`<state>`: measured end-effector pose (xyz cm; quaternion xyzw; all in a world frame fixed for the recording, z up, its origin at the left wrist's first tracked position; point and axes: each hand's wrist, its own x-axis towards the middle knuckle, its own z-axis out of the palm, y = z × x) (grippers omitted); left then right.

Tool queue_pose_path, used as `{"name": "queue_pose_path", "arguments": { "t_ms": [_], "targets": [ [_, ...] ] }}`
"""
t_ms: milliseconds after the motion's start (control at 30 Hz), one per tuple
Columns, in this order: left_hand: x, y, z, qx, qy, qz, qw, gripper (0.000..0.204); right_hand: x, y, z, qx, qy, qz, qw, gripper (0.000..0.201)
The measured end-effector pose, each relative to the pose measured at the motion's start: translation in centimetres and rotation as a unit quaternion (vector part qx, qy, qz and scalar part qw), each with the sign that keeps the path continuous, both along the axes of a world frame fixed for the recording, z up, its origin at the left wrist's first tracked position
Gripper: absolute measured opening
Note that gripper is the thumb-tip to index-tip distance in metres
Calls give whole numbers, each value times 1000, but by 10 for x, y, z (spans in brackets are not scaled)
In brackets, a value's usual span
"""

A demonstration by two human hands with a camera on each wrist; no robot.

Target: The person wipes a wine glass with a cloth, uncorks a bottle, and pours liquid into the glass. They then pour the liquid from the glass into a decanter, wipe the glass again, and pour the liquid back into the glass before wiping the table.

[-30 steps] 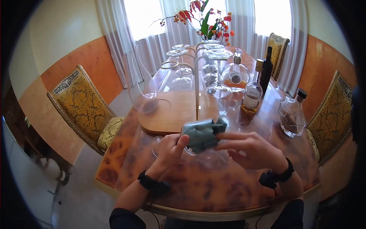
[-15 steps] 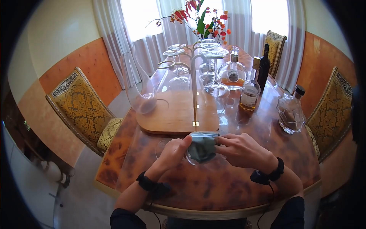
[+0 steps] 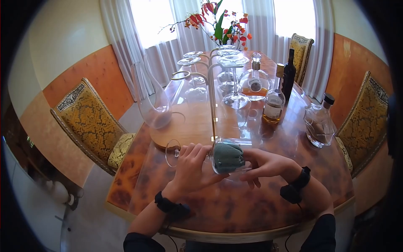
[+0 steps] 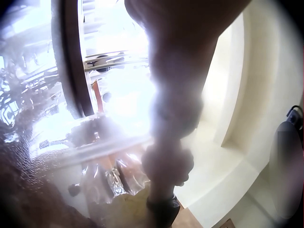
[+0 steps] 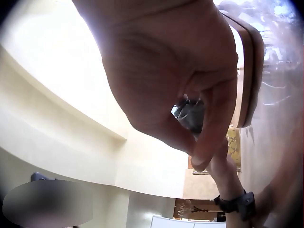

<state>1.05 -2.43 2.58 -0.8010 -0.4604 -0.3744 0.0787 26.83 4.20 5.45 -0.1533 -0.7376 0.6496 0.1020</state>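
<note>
The left hand [image 3: 191,168] is gripping the stem of a clear, footed wine glass [image 3: 216,156], lying sideways at lower centre, a green cloth [image 3: 228,158] bunched inside; the right hand [image 3: 270,165] is reaching to its mouth, its pinch unclear. Polished brown bench [image 3: 252,210] is opening toward the near edge; patterned gold chairs [image 3: 90,113] are standing left and right.

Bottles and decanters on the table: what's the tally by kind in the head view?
Amber-filled bottles: 2
Dark bottle: 1
Clear faceted vessel with black stopper: 1
Tall curved glass decanter: 1
Total: 5
</note>
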Motion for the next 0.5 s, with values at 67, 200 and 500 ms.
{"name": "queue_pose_path", "arguments": {
  "t_ms": [67,200,500],
  "targets": [
    [-1,0,-1,9,3,-2,1000,62,-1,2,-1,-12,1,4,1000,72],
    [-4,11,-9,36,-22,-25,999,57,-10,-1,-13,-5,19,-29,999,67],
    [-9,7,-7,-31,4,6,1000,65,-13,-5,-14,59,15,-81,995,45]
  ]
}}
